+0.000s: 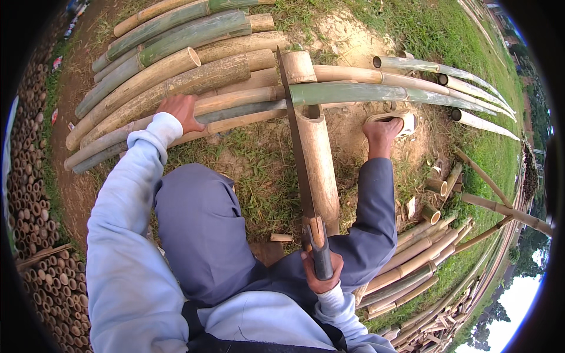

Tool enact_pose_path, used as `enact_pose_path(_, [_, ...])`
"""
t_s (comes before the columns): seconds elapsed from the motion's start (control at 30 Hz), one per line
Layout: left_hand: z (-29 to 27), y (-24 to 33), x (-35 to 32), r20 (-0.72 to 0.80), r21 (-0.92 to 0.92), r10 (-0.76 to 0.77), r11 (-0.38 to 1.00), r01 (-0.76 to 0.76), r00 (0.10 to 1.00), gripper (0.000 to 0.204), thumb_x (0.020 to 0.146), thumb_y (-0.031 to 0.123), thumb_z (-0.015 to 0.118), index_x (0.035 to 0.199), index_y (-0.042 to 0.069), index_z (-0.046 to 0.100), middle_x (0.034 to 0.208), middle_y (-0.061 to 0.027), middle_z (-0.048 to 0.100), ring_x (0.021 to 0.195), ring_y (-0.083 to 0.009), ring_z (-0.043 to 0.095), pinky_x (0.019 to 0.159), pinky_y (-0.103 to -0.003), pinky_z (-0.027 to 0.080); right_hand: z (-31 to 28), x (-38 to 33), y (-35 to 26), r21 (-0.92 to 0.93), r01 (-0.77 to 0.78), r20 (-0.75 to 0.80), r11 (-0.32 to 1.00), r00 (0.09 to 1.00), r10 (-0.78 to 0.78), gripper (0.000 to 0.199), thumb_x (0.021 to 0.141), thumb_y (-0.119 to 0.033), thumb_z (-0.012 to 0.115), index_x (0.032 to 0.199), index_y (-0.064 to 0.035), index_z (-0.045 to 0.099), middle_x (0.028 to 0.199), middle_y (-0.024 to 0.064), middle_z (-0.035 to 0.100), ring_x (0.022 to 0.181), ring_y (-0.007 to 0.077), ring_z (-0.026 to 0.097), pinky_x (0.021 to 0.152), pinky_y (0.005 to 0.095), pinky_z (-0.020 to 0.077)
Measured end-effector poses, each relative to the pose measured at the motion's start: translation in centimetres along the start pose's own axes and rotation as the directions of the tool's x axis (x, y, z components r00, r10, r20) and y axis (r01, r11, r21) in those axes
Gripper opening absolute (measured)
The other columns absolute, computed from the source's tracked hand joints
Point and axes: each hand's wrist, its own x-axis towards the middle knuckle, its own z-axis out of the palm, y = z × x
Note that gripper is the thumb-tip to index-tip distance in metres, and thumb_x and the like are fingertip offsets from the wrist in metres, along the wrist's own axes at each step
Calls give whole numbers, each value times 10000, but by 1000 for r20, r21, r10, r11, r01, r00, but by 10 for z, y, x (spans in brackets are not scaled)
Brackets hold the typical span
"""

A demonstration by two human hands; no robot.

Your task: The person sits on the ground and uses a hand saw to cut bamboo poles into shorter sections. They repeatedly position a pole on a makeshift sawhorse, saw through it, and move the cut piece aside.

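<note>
R hand (pixel 323 273) closed round handle of long dark-bladed handsaw (pixel 302 159), blade against smooth green bamboo pole (pixel 353 94).
Green pole lies ahead of R hand, across far part of thick tan bamboo log (pixel 319 170), long axis L–R, approx. square to blade; R hand's by log's near end. L hand (pixel 180 112), nearer green pole, lies over slim tan bamboo pole (pixel 238 100) left of log; can't tell if gripping.
</note>
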Motion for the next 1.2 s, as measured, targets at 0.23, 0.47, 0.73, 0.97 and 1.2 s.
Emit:
enact_pose_path(0.23, [-7,10,9,5,-2,50,999,-50,999,639,627,431,830,1098,18,710,991,-237,729,973,-417,697,903,-494,546,27,186,-8,68,64,3,996,998,-64,195,916,-99,710,807,17,599,638,35,569,599,104,497,565,310,433])
enact_pose_path(0.47, [-6,2,4,-10,51,49,998,-49,999,612,650,439,836,1063,5,709,942,-224,733,946,-396,705,891,-480,552,-13,-17,-5,-36,-58,24,998,998,59,175,870,-4,684,1044,16,676,761,52,665,674,108,605,655,282,509])
enact_pose_path(0.73, [-4,4,14,67,-15,34,999,-33,997,729,615,440,828,1186,9,688,1070,-250,718,1031,-414,681,949,-483,529,26,177,0,113,82,-12,990,997,-81,221,907,-96,731,778,4,581,636,-18,523,595,65,445,542,282,385])
enact_pose_path(0.97, [1,-4,2,-209,-161,75,981,-110,975,850,734,725,734,1292,93,636,1206,-180,701,1130,-391,650,1005,-482,496,40,179,9,101,119,-84,988,990,-111,226,890,-87,742,765,1,575,647,-23,530,613,58,451,567,266,401])
enact_pose_path(1.2, [1,-25,6,-481,-164,45,976,-140,875,667,910,644,605,1271,83,610,1234,-170,679,1154,-399,611,987,-488,477,40,181,8,152,110,-76,982,992,-99,205,882,-70,749,786,-10,578,660,-4,573,594,65,507,548,255,418])
